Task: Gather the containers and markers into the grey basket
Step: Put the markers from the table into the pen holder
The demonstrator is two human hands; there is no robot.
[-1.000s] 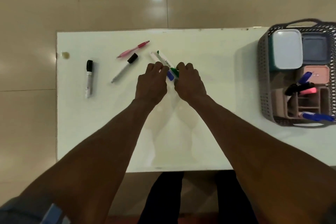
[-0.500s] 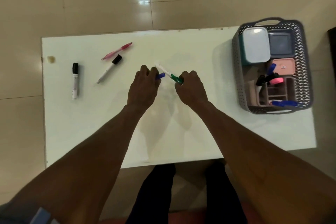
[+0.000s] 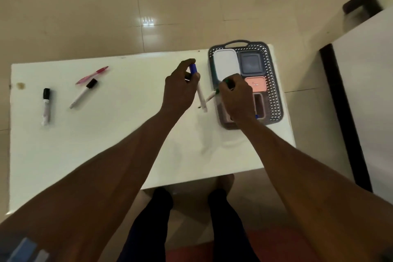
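— Markers first: where do we have them? Our left hand (image 3: 179, 89), just above the middle of the frame, is closed around the blue-capped marker (image 3: 198, 89), cap up and white barrel hanging down past the palm. Our right hand (image 3: 237, 100), right of centre, is pinched shut on the green marker (image 3: 212, 96), whose white end pokes out to the left.

— Why carry one in each hand?

— We judge it saves a trip: both go to the grey basket (image 3: 274, 83) at the right end of the white table (image 3: 127, 134). Our right hand is already over the basket's near half, above the pen tray whose pink rim (image 3: 262, 104) shows beside our wrist; our left is just beside the basket's left wall.

— And the containers?

— They look done. The white-lidded box (image 3: 225, 62), the grey box (image 3: 249, 64) and the small pink box (image 3: 256, 84) fill the far half of the basket, which leaves the near half for pens.

— What is left on the table?

— Three things at the upper left of the frame, well apart from the basket: the pink pen (image 3: 92, 74), the thin black-capped marker (image 3: 83, 93) just below it, and the thick black-capped marker (image 3: 46, 106) nearer the left edge. By our reckoning we are well past halfway.

— Any risk?

— The blue one hangs loosely; we should aim it at a tray slot, not the mesh wall.
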